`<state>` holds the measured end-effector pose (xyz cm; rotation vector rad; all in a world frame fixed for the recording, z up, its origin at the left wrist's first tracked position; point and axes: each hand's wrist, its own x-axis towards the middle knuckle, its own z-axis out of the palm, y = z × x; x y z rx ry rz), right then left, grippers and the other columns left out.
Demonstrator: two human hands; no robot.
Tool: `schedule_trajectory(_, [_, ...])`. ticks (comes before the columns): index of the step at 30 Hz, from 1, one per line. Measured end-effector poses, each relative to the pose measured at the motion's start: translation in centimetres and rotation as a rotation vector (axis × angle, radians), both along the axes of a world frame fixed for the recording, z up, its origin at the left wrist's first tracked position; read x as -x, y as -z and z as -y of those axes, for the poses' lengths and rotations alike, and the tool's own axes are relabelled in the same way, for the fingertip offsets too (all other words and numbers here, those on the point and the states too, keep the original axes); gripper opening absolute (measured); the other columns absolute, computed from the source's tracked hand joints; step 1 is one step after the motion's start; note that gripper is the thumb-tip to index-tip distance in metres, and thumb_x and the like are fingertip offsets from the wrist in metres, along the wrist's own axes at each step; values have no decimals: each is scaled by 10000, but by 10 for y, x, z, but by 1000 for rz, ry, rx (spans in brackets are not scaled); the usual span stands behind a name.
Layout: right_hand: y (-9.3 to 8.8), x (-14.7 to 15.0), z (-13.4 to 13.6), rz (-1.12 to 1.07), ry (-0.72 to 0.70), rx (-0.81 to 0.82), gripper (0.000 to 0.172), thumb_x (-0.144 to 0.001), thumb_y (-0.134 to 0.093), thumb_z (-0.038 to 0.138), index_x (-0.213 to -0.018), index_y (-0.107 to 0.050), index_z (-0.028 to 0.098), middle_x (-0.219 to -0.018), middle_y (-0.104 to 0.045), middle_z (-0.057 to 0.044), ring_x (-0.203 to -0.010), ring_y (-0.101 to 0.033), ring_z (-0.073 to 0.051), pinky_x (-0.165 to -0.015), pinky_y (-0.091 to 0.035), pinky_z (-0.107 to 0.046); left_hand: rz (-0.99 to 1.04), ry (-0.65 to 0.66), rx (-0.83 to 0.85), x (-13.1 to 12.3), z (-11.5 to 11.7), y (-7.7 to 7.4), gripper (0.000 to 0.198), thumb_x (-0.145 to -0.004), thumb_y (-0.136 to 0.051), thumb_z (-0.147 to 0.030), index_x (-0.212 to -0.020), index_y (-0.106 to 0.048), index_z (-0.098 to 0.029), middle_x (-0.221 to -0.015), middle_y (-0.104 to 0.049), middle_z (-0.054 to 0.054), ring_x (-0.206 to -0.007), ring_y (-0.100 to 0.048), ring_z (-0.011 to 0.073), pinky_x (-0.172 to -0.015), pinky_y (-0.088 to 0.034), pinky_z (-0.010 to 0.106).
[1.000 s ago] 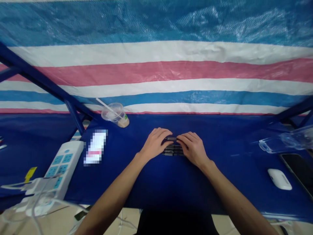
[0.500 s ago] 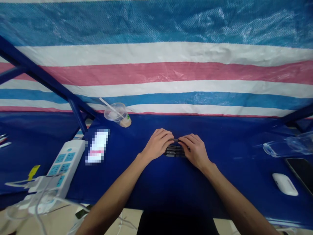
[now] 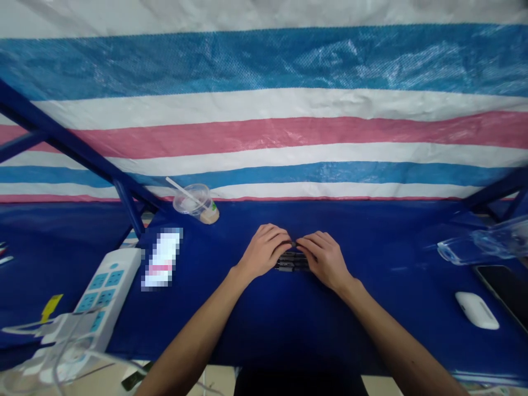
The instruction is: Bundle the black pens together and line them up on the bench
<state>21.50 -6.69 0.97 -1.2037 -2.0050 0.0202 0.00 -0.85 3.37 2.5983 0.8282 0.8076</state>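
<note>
Between my two hands is a slim black pen (image 3: 293, 243), lying sideways, with most of its length covered by fingers. My left hand (image 3: 264, 250) pinches its left end, and the fingers of my right hand (image 3: 324, 257) are closed on the right end. Just on the near side of it, several dark pens (image 3: 292, 263) lie side by side on the blue tabletop (image 3: 289, 324). My hands partly cover the ends of this row.
To the left stand a plastic cup (image 3: 198, 203) with a straw, a lit phone (image 3: 163, 258) and a white power strip (image 3: 105, 291) with cables. On the right lie a clear bottle (image 3: 482, 242), a dark phone (image 3: 505, 289) and a white case (image 3: 477, 311). A striped sheet (image 3: 264, 132) hangs behind.
The view has tilted slightly upward, so everything sits a little lower. My hands have come a bit closer together along the pen, both still gripping it.
</note>
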Motion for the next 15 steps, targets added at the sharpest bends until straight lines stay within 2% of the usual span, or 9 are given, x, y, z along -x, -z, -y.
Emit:
schedule_trajectory(2, [1, 0, 1, -1, -13, 8, 161, -1031, -555, 185, -1089, -704, 203, -980, -744, -67, -837, -618, -202, -750, -440, -369, 16, 2, 7, -1, 1, 0, 233, -1009, -619, -350, -1179, -650, -193, -1127, -721, 71, -1075, -617, 221, -985, -463, 410])
schedule_trajectory(5, [2, -1, 2, 5, -11, 8, 164, -1029, -555, 185, -1087, -707, 206, -985, -746, -69, -835, -615, -203, -754, -440, -374, 12, 42, 5, -3, 2, 1, 150, -1032, -579, -311, -1093, -663, -203, -1105, -729, 63, -1067, -626, 214, -975, -461, 405])
schedule_trajectory(8, [2, 0, 3, 7, -9, 6, 154, -1025, -567, 190, -1077, -711, 208, -981, -747, -65, -833, -613, -203, -754, -440, -374, -5, 44, 13, -2, 1, 2, 163, -1050, -536, -290, -1047, -672, -199, -1076, -733, 60, -1058, -624, 213, -961, -463, 402])
schedule_trajectory(13, [1, 3, 2, -27, -11, 8, 157, -1022, -567, 182, -1088, -709, 200, -973, -744, -64, -839, -620, -200, -751, -449, -367, 2, 30, -5, 1, 1, -1, 209, -1016, -609, -324, -1181, -649, -202, -1130, -725, 64, -1081, -610, 216, -975, -467, 406])
schedule_trajectory(15, [1, 2, 2, -32, -5, 1, 161, -1022, -567, 188, -1090, -712, 207, -979, -745, -66, -838, -621, -201, -753, -450, -367, -1, 50, -9, 0, 2, -1, 175, -1016, -606, -298, -1156, -657, -207, -1119, -726, 58, -1078, -608, 212, -980, -466, 404])
